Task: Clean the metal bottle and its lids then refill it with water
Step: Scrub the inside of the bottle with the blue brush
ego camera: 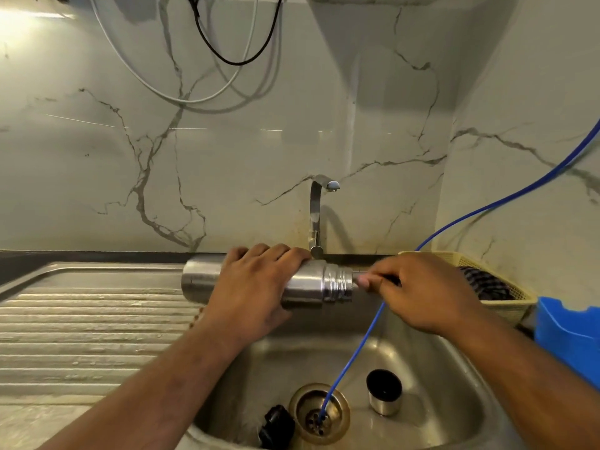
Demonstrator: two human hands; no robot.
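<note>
My left hand (256, 287) grips the metal bottle (311, 285) around its middle and holds it sideways above the sink, mouth pointing right. My right hand (422, 292) pinches a thin dark handle (391, 280) whose end goes into the bottle's mouth; what is on that end is hidden inside. A steel cup-shaped lid (384, 393) with a black inside lies in the sink basin, right of the drain. A black inner lid (276, 427) lies left of the drain.
The steel sink (438, 414) has a brass drain (319, 414) with a blue tube (357, 349) running into it. A tap (316, 216) stands behind. A ribbed drainboard (81, 326) lies left. A beige basket (506, 284) and a blue container (568, 332) sit right.
</note>
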